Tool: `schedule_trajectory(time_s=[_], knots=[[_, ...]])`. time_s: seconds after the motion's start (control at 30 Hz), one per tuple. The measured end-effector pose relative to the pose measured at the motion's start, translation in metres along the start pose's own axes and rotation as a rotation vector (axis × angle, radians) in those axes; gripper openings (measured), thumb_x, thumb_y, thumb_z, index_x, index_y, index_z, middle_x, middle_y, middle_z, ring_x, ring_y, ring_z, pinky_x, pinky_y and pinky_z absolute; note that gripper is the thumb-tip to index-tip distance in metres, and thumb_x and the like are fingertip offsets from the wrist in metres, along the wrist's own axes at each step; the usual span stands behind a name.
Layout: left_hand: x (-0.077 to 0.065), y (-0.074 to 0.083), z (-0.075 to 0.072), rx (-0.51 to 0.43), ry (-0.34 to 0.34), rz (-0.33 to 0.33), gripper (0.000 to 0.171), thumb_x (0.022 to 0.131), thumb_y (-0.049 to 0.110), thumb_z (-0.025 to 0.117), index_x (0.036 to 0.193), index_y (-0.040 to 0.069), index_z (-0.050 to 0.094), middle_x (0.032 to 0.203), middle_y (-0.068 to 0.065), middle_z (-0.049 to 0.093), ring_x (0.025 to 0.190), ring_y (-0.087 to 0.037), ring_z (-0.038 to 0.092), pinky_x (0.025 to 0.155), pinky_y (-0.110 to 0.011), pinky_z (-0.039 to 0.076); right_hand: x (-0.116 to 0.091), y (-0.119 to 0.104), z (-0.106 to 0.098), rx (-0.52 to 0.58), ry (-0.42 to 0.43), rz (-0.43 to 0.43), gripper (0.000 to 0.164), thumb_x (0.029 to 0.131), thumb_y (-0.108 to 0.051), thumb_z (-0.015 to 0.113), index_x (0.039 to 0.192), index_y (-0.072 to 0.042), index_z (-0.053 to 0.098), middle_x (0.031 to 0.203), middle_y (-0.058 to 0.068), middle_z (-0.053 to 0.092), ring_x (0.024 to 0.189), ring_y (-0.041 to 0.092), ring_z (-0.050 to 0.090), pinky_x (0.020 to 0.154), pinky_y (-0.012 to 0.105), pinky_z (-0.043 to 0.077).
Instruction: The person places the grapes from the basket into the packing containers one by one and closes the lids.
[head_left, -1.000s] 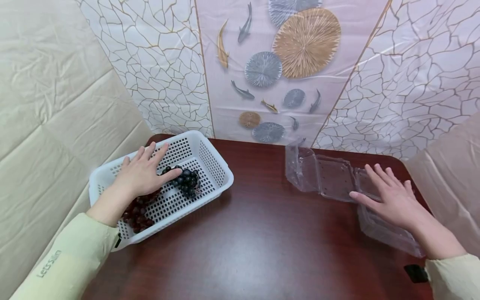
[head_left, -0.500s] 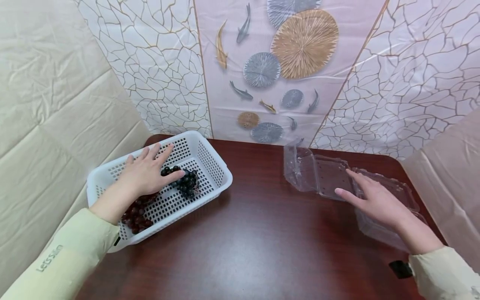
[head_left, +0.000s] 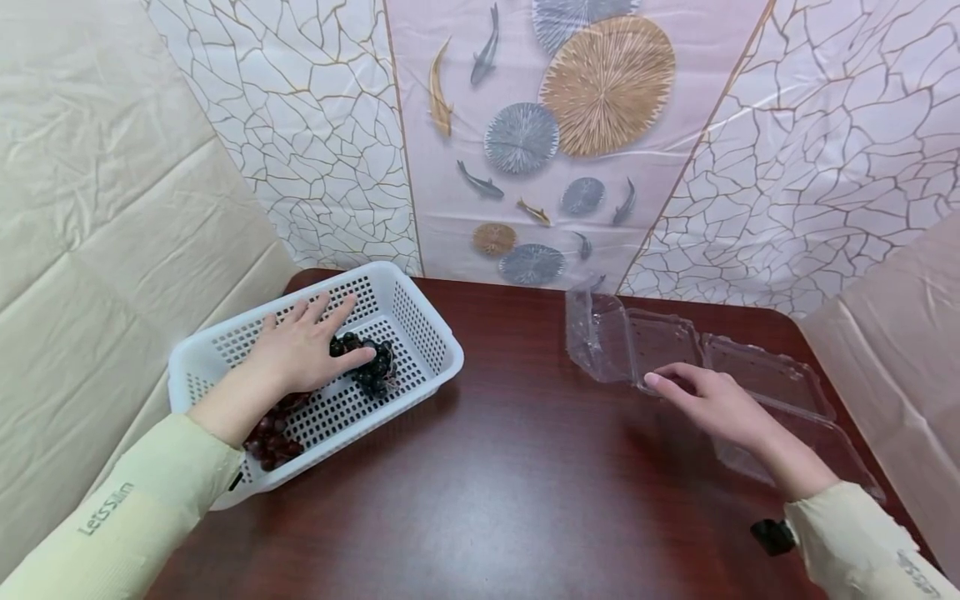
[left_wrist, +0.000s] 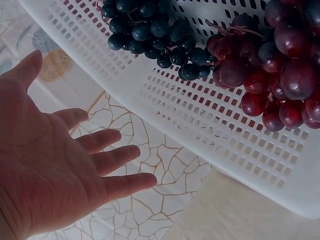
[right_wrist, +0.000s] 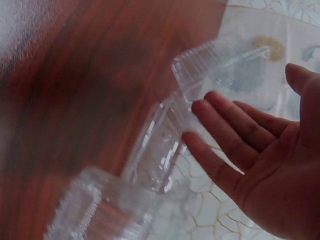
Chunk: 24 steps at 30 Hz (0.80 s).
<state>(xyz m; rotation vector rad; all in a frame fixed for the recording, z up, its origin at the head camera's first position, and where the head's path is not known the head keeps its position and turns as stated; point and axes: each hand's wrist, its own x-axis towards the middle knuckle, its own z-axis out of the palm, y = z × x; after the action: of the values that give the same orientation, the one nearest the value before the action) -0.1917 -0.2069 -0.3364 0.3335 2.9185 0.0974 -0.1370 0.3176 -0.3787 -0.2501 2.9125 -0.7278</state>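
White basket (head_left: 423, 325) stands at the left of the dark red-brown surface (head_left: 487, 467). Contents: black grapes (head_left: 378, 367) near the middle, red grapes (head_left: 273, 442) toward the near left end. At the right, two clear plastic boxes, lids folded back: far box (head_left: 600, 337) by the patterned cloth (head_left: 525, 200), near box (head_left: 810, 442) toward the right edge.

Left hand (head_left: 303, 346) hovers above the basket. Grip relaxed: fingers straight and spread, holding nothing. Right hand (head_left: 723, 404) is at the boxes, thumb overlapping the far box's lid in the head view. Grip slack, fingers loosely extended, palm vacant; contact with the plastic cannot be told.

Views compared: left wrist shows the black and red bunches meeting and a stem (left_wrist: 240, 31) on the red one; in the head view the left hand and forearm hide that part. Right wrist shows the palm side, boxes blurred.
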Motion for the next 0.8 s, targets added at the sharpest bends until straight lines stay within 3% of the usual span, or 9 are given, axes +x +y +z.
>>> schedule_trajectory(time_s=[0.17,0.4,0.8], knots=[[0.001,0.000,0.000,0.013,-0.001,0.001,0.099,0.081,0.086,0.024,0.156,0.025,0.003,0.159,-0.022,0.006,0.143,-0.047,0.009,0.106,-0.073,0.007,0.009,-0.002,0.008,0.157,-0.078,0.046,0.057,0.098,-0.053,0.043,0.122,-0.004,0.061,0.100,0.005,0.073,0.091,0.018,0.070,0.073,0.035,0.054],[0.000,0.002,0.002,0.030,0.000,0.001,0.093,0.085,0.081,0.030,0.156,0.025,0.006,0.159,-0.020,0.008,0.143,-0.047,0.009,0.107,-0.074,0.006,0.021,0.003,0.013,0.276,-0.099,0.102,0.062,0.097,-0.055,0.043,0.117,0.001,0.062,0.097,0.011,0.073,0.089,0.023,0.071,0.073,0.036,0.058],[0.004,0.001,0.009,0.031,-0.015,0.013,0.093,0.086,0.078,0.033,0.156,0.024,0.005,0.159,-0.021,0.010,0.143,-0.048,0.010,0.107,-0.073,0.005,0.040,0.011,0.023,0.594,-0.292,0.212,0.075,0.100,-0.054,0.038,0.119,0.017,0.054,0.098,0.025,0.070,0.087,0.035,0.071,0.078,0.049,0.056]])
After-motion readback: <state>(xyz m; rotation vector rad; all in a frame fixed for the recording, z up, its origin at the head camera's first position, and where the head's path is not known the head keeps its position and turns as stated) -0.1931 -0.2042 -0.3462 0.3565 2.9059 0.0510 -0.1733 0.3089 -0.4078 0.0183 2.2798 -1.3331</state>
